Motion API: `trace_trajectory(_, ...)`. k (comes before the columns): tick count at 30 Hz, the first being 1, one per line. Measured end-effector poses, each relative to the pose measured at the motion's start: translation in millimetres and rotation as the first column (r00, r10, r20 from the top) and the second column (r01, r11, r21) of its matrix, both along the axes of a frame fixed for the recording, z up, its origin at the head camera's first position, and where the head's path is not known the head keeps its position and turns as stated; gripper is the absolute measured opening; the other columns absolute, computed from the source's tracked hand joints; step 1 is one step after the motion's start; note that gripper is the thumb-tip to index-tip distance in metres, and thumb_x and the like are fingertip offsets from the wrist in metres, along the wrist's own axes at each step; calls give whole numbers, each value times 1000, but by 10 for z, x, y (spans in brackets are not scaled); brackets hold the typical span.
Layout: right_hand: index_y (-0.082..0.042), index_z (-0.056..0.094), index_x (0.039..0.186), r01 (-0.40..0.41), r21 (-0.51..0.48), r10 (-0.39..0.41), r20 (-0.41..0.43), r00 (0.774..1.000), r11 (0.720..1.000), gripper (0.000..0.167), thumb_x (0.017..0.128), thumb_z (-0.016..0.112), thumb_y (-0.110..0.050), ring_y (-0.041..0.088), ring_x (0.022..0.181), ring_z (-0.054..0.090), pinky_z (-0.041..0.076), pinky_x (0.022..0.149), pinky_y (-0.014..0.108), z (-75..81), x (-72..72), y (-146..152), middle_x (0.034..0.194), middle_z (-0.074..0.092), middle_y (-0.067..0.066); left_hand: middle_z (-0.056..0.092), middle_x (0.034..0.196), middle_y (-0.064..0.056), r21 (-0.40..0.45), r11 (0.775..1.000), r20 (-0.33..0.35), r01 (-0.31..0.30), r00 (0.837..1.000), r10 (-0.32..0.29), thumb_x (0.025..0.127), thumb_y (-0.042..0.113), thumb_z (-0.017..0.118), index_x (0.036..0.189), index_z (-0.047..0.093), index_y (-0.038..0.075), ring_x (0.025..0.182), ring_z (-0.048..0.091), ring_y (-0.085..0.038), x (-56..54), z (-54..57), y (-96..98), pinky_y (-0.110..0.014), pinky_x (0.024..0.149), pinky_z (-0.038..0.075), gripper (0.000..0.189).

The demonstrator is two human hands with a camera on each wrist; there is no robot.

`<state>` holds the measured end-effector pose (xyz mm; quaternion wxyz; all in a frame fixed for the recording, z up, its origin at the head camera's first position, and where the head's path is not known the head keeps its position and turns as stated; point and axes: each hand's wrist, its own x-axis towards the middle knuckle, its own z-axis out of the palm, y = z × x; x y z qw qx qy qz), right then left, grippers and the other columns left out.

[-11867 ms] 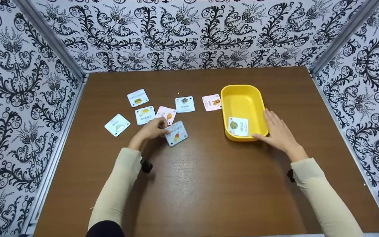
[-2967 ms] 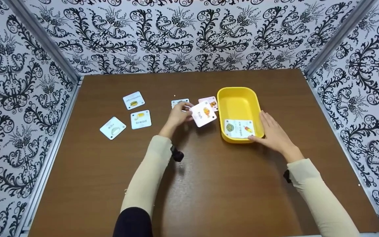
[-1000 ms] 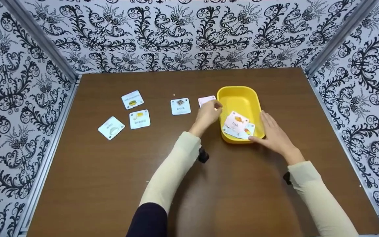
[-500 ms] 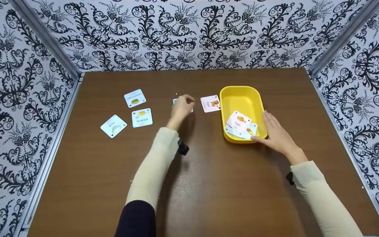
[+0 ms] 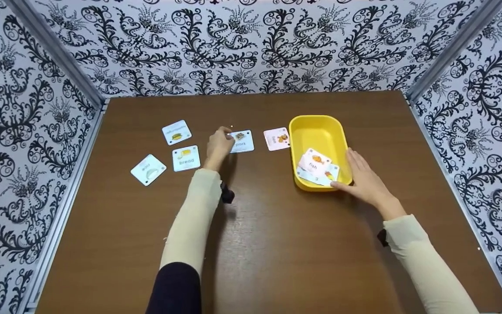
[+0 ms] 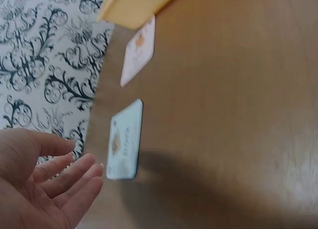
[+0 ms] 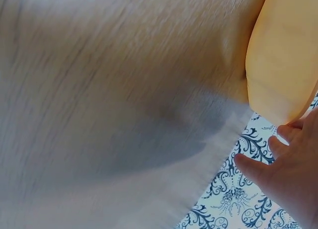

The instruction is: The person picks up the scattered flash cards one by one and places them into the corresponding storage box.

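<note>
In the head view my left hand [image 5: 219, 145] is at the left edge of the "pork" picture card [image 5: 243, 142]. The left wrist view shows its fingers relaxed, just short of that card, and nothing in the palm. My right hand [image 5: 366, 181] lies along the right side of a yellow plastic tray [image 5: 318, 117], fingers straight against the wall and thumb at the near rim. Inside the tray a pink-edged "fish" card [image 5: 313, 161] lies over an ice cream card [image 5: 330, 175]. The right wrist view has the right hand [image 7: 293, 164] beside the tray's wall.
Left of the pork card lie a "bread" card [image 5: 186, 158], a hamburger card [image 5: 177, 132] and a tilted white card [image 5: 148, 169]. A pink card [image 5: 276, 139] sits against the tray's left side. Patterned walls [image 5: 251, 48] border the brown table [image 5: 268, 244].
The ice cream and fish cards, each held earlier in my left hand, now lie in the tray. That hand has moved left, from beside the tray past the pork card. My right hand stays put.
</note>
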<state>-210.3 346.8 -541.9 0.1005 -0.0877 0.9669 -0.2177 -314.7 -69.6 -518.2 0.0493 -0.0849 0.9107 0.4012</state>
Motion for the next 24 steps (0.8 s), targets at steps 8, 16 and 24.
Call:
trace_trajectory(8, -13, -5, 160, -29, -3, 28, -31, 999, 1000, 116, 84, 64, -68, 35, 156, 4, 15, 122, 61, 25, -10, -8, 169, 1, 12, 65, 130, -12, -25, 999, -8, 34, 999, -34, 95, 11, 59, 134, 57, 10, 116, 63, -30, -26, -255, -120, -46, 99, 51, 39)
trace_trajectory(16, -13, -6, 160, -27, -14, 26, -33, 999, 1000, 116, 85, 65, -65, 36, 156, 4, 16, 122, 62, 13, 7, -17, 169, 0, 12, 54, 144, -15, -147, 981, -23, 123, 992, -128, 96, 10, 61, 142, 51, 7, 133, 51, -32, -80, -342, -94, -45, 110, 44, 47)
trace_trajectory(24, -14, -5, 161, -8, -15, 7, -30, 1000, 1000, 115, 84, 64, -66, 34, 156, 4, 16, 122, 61, 7, 17, 6, 170, 0, 11, 41, 156, -14, -340, 918, -30, 204, 973, -227, 95, 11, 63, 137, 58, 5, 145, 38, -34, -72, -412, -77, -46, 118, 36, 43)
